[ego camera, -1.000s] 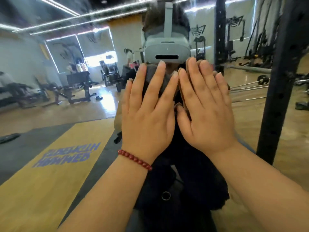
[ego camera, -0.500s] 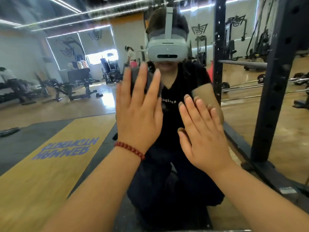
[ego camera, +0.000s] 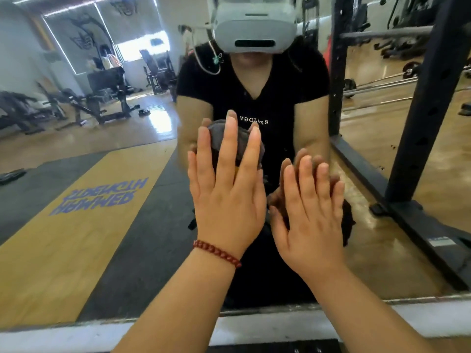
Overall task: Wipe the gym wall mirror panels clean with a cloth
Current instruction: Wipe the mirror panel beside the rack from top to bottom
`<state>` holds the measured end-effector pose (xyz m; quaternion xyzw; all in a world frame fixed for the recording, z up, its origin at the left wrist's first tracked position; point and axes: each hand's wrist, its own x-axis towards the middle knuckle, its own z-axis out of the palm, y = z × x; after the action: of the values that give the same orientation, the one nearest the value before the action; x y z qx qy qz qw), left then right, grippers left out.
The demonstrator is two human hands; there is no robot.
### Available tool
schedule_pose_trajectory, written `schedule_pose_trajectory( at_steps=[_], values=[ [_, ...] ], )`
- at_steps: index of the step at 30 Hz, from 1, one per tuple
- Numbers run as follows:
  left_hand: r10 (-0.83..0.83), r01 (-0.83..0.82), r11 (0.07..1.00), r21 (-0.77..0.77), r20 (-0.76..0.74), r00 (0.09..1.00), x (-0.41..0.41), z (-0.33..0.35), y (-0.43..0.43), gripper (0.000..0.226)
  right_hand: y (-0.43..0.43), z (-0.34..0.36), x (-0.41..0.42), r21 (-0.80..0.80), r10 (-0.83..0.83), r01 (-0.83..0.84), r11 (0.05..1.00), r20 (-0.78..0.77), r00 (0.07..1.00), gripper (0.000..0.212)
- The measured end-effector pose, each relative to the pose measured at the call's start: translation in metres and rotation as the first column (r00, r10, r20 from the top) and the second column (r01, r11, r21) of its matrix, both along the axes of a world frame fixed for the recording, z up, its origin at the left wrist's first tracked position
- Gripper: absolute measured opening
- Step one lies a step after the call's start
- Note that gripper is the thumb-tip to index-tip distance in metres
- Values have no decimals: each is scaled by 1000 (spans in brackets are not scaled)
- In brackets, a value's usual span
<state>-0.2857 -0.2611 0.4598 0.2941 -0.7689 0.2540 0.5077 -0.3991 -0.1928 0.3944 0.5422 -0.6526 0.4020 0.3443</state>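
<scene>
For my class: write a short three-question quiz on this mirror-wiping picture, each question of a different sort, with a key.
1. True or false: the left hand presses a grey cloth flat against the mirror.
2. Which wrist wears the red bead bracelet? A) left B) right C) neither
3. Fill in: the right hand sits ____ on the glass than the left hand.

Key
1. True: the fingers are straight, with the cloth showing above and between them.
2. A.
3. Lower: its fingers are straight, and a dark cloth edge shows beside it.
</scene>
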Motion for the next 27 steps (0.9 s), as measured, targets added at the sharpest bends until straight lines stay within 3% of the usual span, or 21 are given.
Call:
schedule_pose_trajectory(
  at_steps=[2,8,10,15,19,23,27],
  values=[
    [12,-12,1000,2,-8,1000,-7,-17,-1,54,1,-17,1,16,-4,4,1000,25,1000,78],
    [51,-43,999,-33,319,946,23,-121,-3,62,12,-59,-4,114,-15,16,993,-9,1000,80],
    [30,-29,1000,-10,291,956,21,-110,2,58,12,-60,-5,129,-6,6,992,3,1000,79],
    [-25,25,1000,1,42,999,-11,-47,1,50,13,-62,-4,93,11,-14,996,28,1000,76],
    [-22,34,997,-70,159,987,7,-91,-9,56,18,-75,-4,104,-12,5,995,67,998,81],
    [23,-32,999,23,329,944,45,-169,-1,65,21,-92,7,150,-31,5,989,174,984,84],
    [8,-30,990,141,156,988,20,-155,11,56,27,-98,5,202,-16,-17,979,163,986,85]
  ],
)
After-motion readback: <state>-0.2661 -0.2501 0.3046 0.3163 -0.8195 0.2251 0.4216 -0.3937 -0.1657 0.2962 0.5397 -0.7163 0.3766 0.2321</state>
